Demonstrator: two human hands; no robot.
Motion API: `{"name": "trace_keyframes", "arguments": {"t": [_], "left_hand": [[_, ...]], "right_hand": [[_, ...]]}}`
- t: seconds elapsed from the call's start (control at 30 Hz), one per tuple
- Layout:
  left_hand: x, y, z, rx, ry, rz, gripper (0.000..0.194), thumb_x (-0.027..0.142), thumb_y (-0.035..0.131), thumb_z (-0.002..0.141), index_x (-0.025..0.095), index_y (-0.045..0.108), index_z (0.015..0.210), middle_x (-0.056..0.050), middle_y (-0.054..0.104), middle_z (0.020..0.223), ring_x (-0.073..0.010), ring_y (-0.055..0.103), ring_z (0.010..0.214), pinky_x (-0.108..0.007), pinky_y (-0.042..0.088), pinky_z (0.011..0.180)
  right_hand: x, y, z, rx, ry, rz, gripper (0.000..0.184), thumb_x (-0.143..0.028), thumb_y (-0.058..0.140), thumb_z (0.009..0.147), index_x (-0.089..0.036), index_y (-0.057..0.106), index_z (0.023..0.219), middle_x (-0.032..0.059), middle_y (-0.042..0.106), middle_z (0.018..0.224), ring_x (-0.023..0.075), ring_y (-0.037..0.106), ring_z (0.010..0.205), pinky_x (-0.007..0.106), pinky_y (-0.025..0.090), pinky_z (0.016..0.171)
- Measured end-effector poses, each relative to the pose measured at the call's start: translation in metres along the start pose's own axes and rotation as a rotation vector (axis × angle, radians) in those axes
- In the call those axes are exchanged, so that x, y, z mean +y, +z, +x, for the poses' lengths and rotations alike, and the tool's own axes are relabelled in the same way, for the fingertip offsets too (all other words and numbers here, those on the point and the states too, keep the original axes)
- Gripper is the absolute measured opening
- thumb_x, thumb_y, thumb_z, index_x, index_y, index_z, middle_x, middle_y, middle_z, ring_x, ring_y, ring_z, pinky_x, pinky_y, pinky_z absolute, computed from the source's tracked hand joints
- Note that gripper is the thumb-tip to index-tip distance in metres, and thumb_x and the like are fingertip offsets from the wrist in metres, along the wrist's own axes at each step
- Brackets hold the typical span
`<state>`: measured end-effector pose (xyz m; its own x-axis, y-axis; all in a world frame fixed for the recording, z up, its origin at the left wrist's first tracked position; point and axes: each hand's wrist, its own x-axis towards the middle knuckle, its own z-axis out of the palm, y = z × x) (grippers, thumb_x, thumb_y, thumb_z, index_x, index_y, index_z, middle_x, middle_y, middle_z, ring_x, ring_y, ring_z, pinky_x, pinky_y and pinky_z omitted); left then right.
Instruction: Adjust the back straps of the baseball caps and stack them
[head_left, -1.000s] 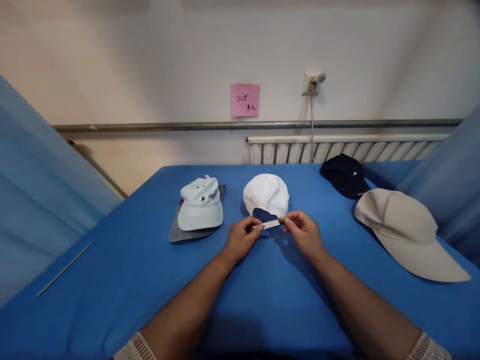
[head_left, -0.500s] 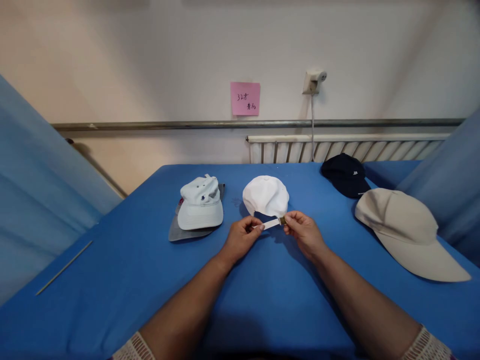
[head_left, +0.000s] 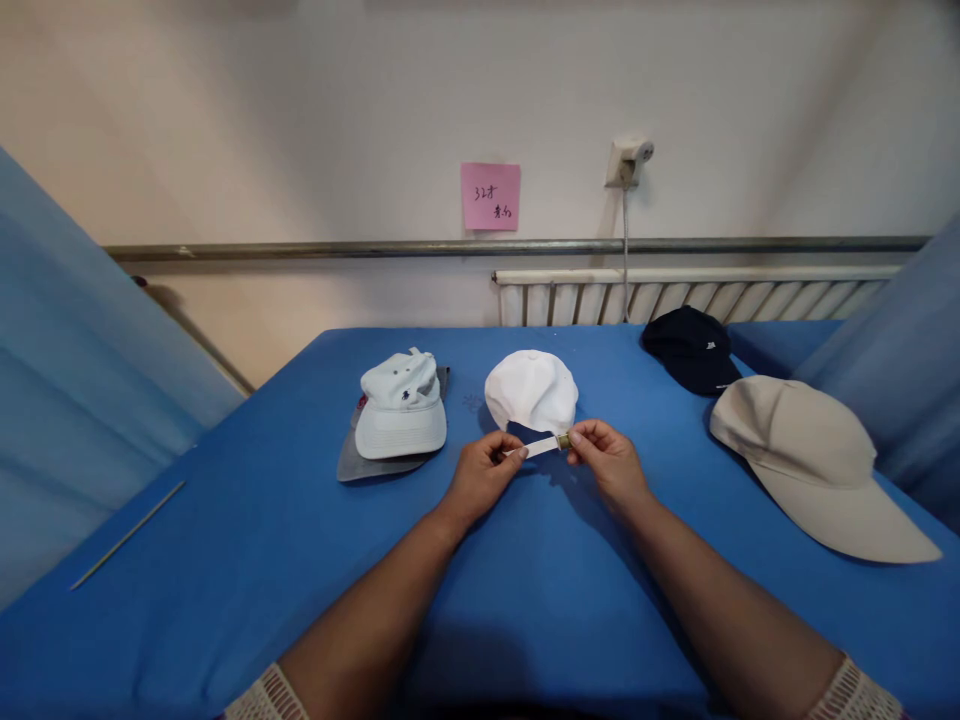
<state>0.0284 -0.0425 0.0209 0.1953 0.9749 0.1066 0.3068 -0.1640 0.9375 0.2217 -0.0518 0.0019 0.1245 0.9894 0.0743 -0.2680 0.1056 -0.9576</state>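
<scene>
"Left hand (head_left: 480, 475) and right hand (head_left: 609, 465): state their condition."

"Both are narrowed in a pinch. The left grips one end of the white strap (head_left: 541, 447) between thumb and fingers. The right grips the brass-coloured buckle (head_left: 565, 441) at the opposite end. A short length of strap is exposed between them."

"Locate the white cap (head_left: 531, 390)."

"Middle of the blue-covered counter (head_left: 315, 580), just beyond the hands. Its rounded crown faces up; the strap spans the opening on its near side."

"Items adjacent, left side?"

"One light blue cap (head_left: 403, 410), resting on a grey cap (head_left: 375, 467) — brims toward the wearer. Farther left, near the counter's edge, lies a thin stick (head_left: 127, 535)."

"Right side?"

"A beige cap (head_left: 799, 440), brim pointing right and toward the wearer. Just behind it, a dark cap (head_left: 688, 350) with a small pale emblem."

"Surroundings?"

"Behind the counter: a radiator (head_left: 697, 295), a horizontal metal rail (head_left: 375, 250) and, above the rail, a pink note (head_left: 490, 197) and a wall socket (head_left: 624, 165). Blue curtains (head_left: 67, 380) hang at both sides."
</scene>
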Motion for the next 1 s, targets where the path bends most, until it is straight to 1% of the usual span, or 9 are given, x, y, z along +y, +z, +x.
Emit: {"name": "trace_keyframes", "arguments": {"t": [0.13, 0.23, 0.57, 0.73, 1.0], "left_hand": [[-0.0004, 0.0003, 0.0002, -0.009, -0.007, 0.002, 0.024, 0.038, 0.065, 0.078, 0.014, 0.065, 0.075, 0.002, 0.056, 0.066, -0.0105, 0.046, 0.06, -0.023, 0.036, 0.059], [-0.0013, 0.0003, 0.0009, -0.016, -0.013, -0.006, 0.025, 0.039, 0.066, 0.077, 0.014, 0.064, 0.074, 0.002, 0.057, 0.066, -0.0104, 0.046, 0.06, -0.023, 0.036, 0.059], [-0.0022, 0.0002, 0.0005, -0.069, -0.033, -0.101, 0.028, 0.04, 0.068, 0.076, 0.013, 0.064, 0.075, 0.001, 0.058, 0.067, -0.0098, 0.047, 0.061, -0.023, 0.036, 0.058], [-0.0018, 0.0017, 0.0006, -0.037, -0.023, -0.086, 0.028, 0.041, 0.068, 0.075, 0.013, 0.065, 0.075, 0.0, 0.059, 0.067, -0.0103, 0.048, 0.061, -0.024, 0.038, 0.059], [-0.0009, 0.0033, 0.0005, -0.03, -0.037, -0.09, 0.028, 0.041, 0.068, 0.074, 0.014, 0.064, 0.073, 0.0, 0.059, 0.067, -0.0105, 0.048, 0.062, -0.024, 0.038, 0.06]], "right_hand": [[-0.0005, 0.0024, -0.0043, 0.039, -0.09, -0.083, 0.026, -0.044, 0.075, 0.072, -0.02, 0.065, 0.077, -0.0011, 0.066, 0.069, 0.0106, 0.058, 0.055, 0.026, 0.047, 0.058], [0.0003, 0.0033, -0.0062, 0.032, -0.109, -0.112, 0.024, -0.042, 0.073, 0.075, -0.02, 0.065, 0.078, -0.0005, 0.067, 0.071, 0.0107, 0.059, 0.057, 0.026, 0.047, 0.06], [0.0017, 0.0035, -0.0017, 0.045, -0.028, 0.005, 0.03, -0.045, 0.078, 0.069, -0.019, 0.064, 0.077, -0.001, 0.067, 0.065, 0.0115, 0.06, 0.055, 0.026, 0.048, 0.057], [0.0012, 0.0034, -0.0029, 0.028, -0.006, 0.018, 0.031, -0.045, 0.079, 0.068, -0.019, 0.064, 0.076, -0.0017, 0.065, 0.061, 0.0116, 0.059, 0.054, 0.026, 0.048, 0.057], [-0.0024, 0.0049, -0.0038, 0.052, 0.029, 0.043, 0.033, -0.046, 0.08, 0.066, -0.019, 0.063, 0.075, -0.0013, 0.065, 0.061, 0.0119, 0.059, 0.055, 0.026, 0.048, 0.057]]}}
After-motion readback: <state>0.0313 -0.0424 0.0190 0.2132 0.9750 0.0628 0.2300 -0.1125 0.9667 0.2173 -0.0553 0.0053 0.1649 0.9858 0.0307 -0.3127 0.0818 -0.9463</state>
